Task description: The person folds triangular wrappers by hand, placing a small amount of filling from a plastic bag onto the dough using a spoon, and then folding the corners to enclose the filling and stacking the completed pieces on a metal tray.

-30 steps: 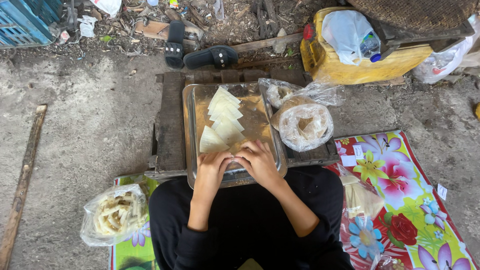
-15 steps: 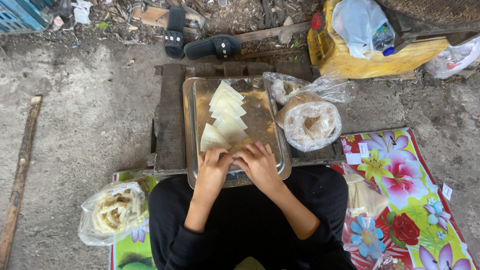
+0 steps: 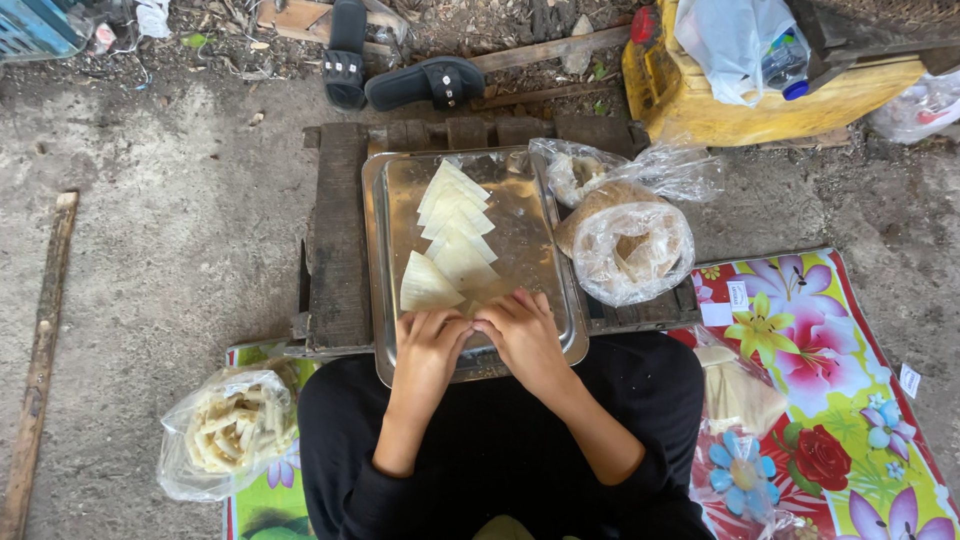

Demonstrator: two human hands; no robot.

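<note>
A metal tray point(image 3: 538, 215) lies on a dark wooden pallet point(image 3: 337, 230). On it a row of pale triangular wrapper pieces point(image 3: 452, 225) runs from the far end toward me. My left hand point(image 3: 430, 345) and my right hand point(image 3: 520, 330) meet at the tray's near end, fingers bent over a small pale wrapper that they mostly hide. Both hands press and pinch it between the fingertips.
A plastic bag of round wrappers point(image 3: 628, 245) rests right of the tray. Another bag with rolled pieces point(image 3: 228, 430) sits at my left knee. A flowered mat point(image 3: 820, 400) lies to the right, with a yellow container point(image 3: 720, 90) and black sandals point(image 3: 400, 70) beyond.
The view has shifted slightly. My hands stay at the tray's near end, fingers working the same wrapper with small movements.
</note>
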